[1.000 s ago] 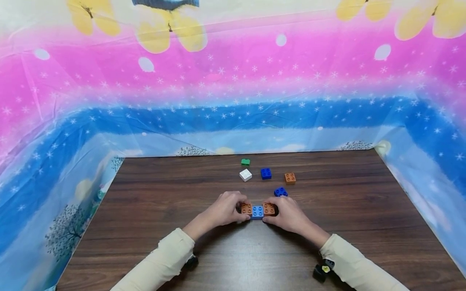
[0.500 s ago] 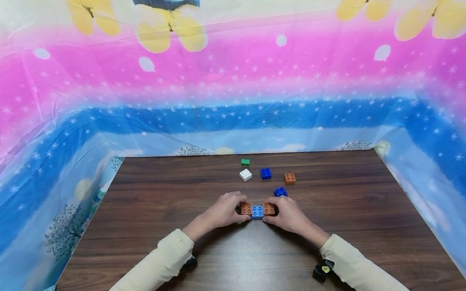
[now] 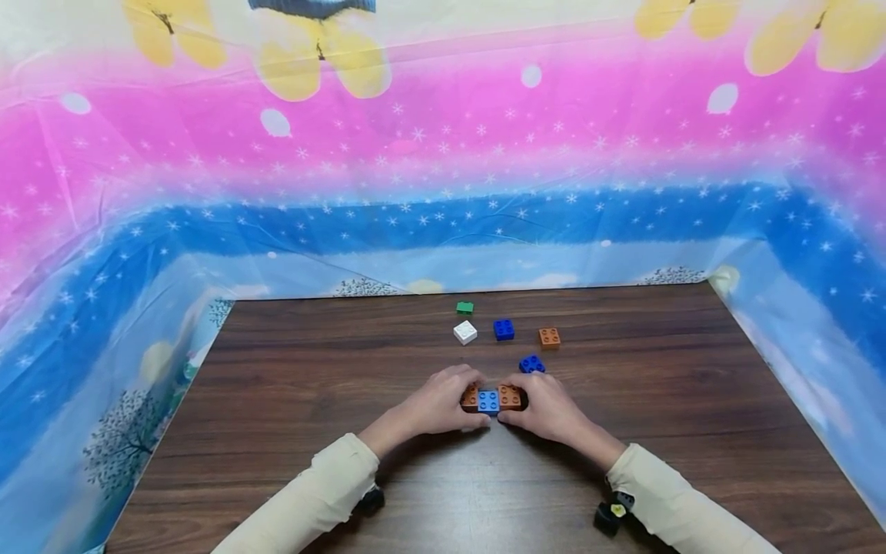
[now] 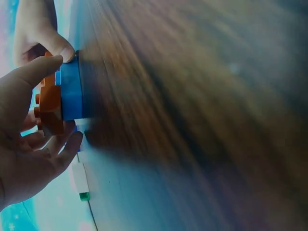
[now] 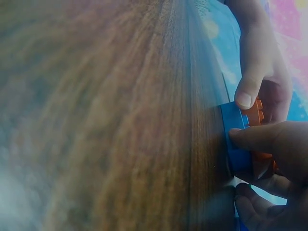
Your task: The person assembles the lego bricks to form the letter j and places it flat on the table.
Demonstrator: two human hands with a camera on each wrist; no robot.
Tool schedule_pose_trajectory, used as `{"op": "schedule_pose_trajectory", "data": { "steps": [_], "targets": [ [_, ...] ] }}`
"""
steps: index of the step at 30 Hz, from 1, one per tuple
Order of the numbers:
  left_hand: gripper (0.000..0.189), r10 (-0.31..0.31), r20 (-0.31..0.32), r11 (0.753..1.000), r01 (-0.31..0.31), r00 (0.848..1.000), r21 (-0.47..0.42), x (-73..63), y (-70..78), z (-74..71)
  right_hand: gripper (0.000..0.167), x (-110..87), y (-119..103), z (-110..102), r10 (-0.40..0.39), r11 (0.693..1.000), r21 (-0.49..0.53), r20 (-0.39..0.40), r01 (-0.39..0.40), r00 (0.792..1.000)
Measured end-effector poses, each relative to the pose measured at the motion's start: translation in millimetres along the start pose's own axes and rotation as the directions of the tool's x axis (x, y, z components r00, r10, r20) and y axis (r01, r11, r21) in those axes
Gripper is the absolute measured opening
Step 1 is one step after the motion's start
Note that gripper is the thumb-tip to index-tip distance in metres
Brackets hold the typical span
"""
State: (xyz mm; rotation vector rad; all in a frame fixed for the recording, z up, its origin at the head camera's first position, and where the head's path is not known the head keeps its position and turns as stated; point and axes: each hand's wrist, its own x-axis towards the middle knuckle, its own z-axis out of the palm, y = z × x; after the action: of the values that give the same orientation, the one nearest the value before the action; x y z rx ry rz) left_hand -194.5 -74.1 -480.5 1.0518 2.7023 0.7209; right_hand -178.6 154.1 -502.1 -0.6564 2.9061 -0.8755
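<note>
A light blue building brick [image 3: 487,402] lies low on the table, with an orange brick [image 3: 471,398] on its left end and another orange brick [image 3: 509,396] on its right end. Blue studs show between them. My left hand [image 3: 443,402] curls round the left end, its thumb along the blue front and its fingers behind. At the right end my right hand [image 3: 547,404] pinches the bricks, thumb pressing the blue side [image 5: 236,154]. Both thumbs are close together in the wrist views. The left orange brick [image 4: 50,110] overhangs the blue end in the left wrist view.
Just behind my right hand lies a dark blue brick [image 3: 531,364]. Farther back are a white brick [image 3: 465,332], a second dark blue brick [image 3: 503,329], an orange brick [image 3: 549,338] and a green brick [image 3: 464,308]. A printed cloth [image 3: 443,223] surrounds the wooden table [image 3: 311,331].
My left hand has shifted right along the bricks, its thumb now nearer the right thumb and covering more of the left orange brick. The right hand keeps its hold.
</note>
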Motion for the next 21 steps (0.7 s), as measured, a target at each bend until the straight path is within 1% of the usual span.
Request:
{"op": "schedule_pose_trajectory", "data": {
  "steps": [8, 11, 16, 21],
  "targets": [
    [0.051, 0.02, 0.011, 1.0, -0.019, 1.0, -0.007, 8.3, 0.4, 4.8, 0.045, 0.1, 3, -1, -0.031, 1.0, -0.002, 0.0, 0.031, 1.0],
    [0.049, 0.021, 0.013, 1.0, -0.021, 1.0, -0.002, 11.3, -0.1, 6.1, 0.048, -0.4, 3, -3, -0.021, 1.0, 0.0, 0.009, 0.021, 1.0],
    [0.051, 0.012, 0.025, 1.0, -0.012, 1.0, 0.001, 14.1, 0.3, 8.1, 0.052, -4.4, 3, -11, 0.013, 1.0, 0.024, 0.044, -0.014, 0.999],
    [0.056, 0.001, 0.027, 1.0, -0.001, 1.0, 0.015, 15.9, 2.5, 10.1, 0.053, -12.8, 3, -24, -0.003, 0.999, 0.043, 0.046, 0.001, 0.999]
  ]
}}
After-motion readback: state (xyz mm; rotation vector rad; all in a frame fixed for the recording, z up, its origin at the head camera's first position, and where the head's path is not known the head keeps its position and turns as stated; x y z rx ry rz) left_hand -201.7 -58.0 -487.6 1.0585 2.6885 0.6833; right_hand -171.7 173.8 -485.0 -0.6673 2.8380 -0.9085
